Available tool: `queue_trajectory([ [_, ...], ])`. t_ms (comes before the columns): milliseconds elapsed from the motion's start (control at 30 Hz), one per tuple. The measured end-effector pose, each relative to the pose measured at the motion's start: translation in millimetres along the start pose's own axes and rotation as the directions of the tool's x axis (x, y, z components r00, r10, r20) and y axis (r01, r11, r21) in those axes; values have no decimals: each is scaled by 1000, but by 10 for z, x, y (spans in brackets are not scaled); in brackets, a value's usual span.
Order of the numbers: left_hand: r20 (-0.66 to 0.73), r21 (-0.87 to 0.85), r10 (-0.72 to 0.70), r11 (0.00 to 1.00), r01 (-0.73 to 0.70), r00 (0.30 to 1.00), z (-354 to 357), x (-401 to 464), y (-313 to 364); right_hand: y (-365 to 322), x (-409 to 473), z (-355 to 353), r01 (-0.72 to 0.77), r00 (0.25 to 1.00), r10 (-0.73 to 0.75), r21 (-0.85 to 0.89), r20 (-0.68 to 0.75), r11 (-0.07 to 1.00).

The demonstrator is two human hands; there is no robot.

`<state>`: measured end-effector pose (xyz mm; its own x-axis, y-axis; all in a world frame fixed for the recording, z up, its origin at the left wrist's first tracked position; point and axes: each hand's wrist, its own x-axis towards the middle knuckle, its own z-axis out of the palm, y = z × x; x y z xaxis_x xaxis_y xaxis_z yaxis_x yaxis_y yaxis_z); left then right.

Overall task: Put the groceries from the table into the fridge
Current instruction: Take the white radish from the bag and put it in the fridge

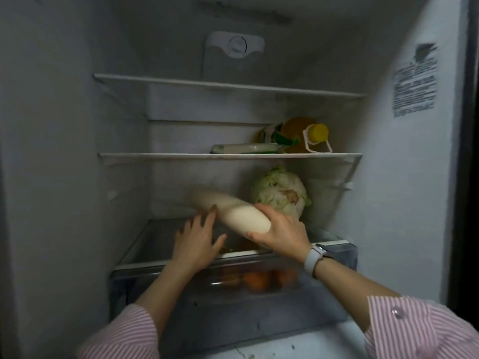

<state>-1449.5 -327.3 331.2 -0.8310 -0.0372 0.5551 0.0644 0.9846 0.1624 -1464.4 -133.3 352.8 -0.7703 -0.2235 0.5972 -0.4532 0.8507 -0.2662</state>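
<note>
Radish (233,211) held over the bottom shelf (155,237) of the fridge (64,151), long axis running back-left to front-right, near end toward the camera. Right hand (281,230) curls round the near end. Left hand (198,242) spread, fingertips against its left side. Cabbage (281,194) just behind-right. Oil bottle (303,137) lies one shelf up. Drawer (233,294) below holds what look like oranges (259,279).

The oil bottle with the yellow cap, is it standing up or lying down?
Lying down: the oil bottle rests on its side on the middle shelf, cap toward the door.
</note>
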Motion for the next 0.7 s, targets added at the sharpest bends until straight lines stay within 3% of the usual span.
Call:
queue_trajectory([
  [167, 229, 3, -101, 995, 103, 968, 75, 131, -52, 10, 269, 288, -28, 1000, 28, -27, 6, 999],
  [333, 309, 34, -133, 991, 129, 942, 96, 138, -53, 25, 399, 362, -31, 998, 33, 29, -50, 999],
  [467, 425, 37, -155, 987, 154, 892, 84, 141, -49, 95, 438, 385, 166, 976, -178, -102, -123, 981],
  [600, 470, 91, -155, 988, 127, 869, 74, 139, -35, 333, 356, 352, 222, 973, -230, -192, -25, 956],
  [700, 476, 113, -148, 988, 106, 867, 59, 142, -24, 459, 327, 269, 193, 981, -185, -249, 55, 949],
])
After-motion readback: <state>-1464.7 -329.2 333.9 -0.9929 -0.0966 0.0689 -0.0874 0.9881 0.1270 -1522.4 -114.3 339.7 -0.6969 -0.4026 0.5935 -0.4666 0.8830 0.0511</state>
